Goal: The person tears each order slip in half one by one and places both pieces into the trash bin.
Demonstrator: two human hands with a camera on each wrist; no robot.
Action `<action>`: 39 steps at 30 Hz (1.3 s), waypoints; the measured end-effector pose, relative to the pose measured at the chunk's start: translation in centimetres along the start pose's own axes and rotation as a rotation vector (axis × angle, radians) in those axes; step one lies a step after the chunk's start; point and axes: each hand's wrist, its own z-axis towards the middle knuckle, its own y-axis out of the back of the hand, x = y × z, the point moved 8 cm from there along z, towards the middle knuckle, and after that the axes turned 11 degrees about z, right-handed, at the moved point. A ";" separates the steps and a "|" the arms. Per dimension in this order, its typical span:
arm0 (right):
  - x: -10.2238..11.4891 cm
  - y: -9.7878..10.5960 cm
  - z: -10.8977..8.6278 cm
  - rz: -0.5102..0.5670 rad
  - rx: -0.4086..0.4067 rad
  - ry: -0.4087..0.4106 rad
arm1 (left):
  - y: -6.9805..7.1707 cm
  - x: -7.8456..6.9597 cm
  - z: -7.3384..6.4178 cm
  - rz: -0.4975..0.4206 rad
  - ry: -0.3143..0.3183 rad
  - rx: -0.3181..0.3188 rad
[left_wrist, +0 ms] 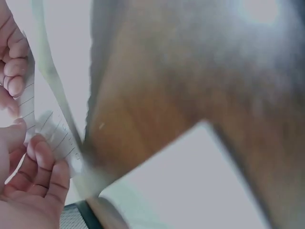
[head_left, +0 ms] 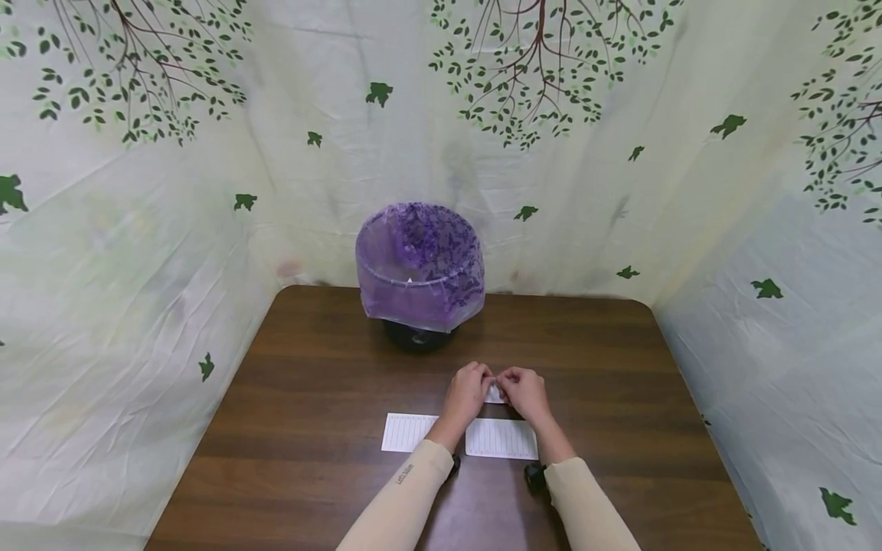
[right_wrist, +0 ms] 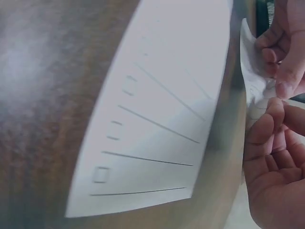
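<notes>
A small lined paper sheet (head_left: 494, 395) is pinched between the fingertips of my left hand (head_left: 471, 389) and my right hand (head_left: 525, 392), which almost meet. In the left wrist view the held sheet (left_wrist: 58, 136) looks bent, with ruled lines on it. The right wrist view shows it crumpled (right_wrist: 252, 71) beside the thumbs. Nearer to me, under the forearms, lie two more lined sheets, a left one (head_left: 408, 433) and a right one (head_left: 501, 439). Small printed boxes run along one side of the right sheet (right_wrist: 152, 129). Fingers hide much of the held paper.
A bin with a purple plastic liner (head_left: 422, 283) on a black base (head_left: 417, 337) stands at the table's back edge. The brown wooden table (head_left: 303, 428) is enclosed by pale curtains (head_left: 344, 176) printed with leaves. Black straps (head_left: 534, 477) sit at the wrists.
</notes>
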 end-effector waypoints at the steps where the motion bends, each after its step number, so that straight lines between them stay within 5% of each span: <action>1: 0.3 0.0 0.0 0.016 0.006 0.011 | 0.3 0.0 0.0 -0.004 -0.007 -0.012; 14: 6.3 0.8 -0.9 0.130 -0.007 0.188 | 7.2 -1.2 0.5 -0.041 -0.144 -0.206; 25: 11.4 1.6 -3.0 0.272 0.056 0.258 | 13.2 -2.8 -0.6 -0.080 -0.254 -0.377; 32: 13.1 1.7 -3.9 0.363 0.119 0.238 | 15.5 -3.4 -1.3 -0.104 -0.280 -0.435; 39: 13.7 1.4 -4.3 0.388 0.165 0.259 | 16.6 -3.4 -1.7 -0.131 -0.261 -0.422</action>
